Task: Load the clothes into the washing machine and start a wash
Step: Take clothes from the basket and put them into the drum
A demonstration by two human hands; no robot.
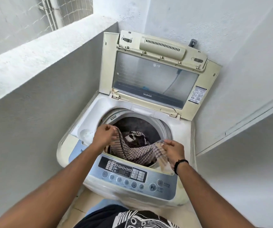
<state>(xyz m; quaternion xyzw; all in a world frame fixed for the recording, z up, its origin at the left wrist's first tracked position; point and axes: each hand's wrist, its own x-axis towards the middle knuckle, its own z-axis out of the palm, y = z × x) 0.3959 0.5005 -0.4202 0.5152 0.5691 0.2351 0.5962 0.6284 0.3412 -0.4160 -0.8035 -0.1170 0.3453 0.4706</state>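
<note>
Right now we hold the checked cloth [139, 153] stretched between our two hands over the mouth of the top-loading washing machine [89, 127]. Our left hand [105, 136] pinches one end at the far-left rim of the drum [164, 129], and our right hand [173, 151] pinches the other end at the near-right rim, just behind the control panel [132, 176]. So the cloth's long axis runs on a slant across the opening, from far left to near right, and its middle sags down into the drum. A fold at the right end hangs over the front edge, beside the black wristband [180, 165].

Below the cloth, deeper in the drum, lies a patterned garment [135, 137], already loaded. The drop is straight down from both hands; neither hand is clearly nearer the centre, though we judge the right end needs drawing inward first, since its hanging fold could snag on the rim.

The lid [155, 79] stands open behind the drum. Its window carries an LG mark, seen reversed, and a line of small print we cannot read. On the panel we can read "START" beside the play/pause button [152, 187] and "POWER" beside the power button [160, 182]. A sticker [197, 94] on the lid's right frame is too small to read.
</note>
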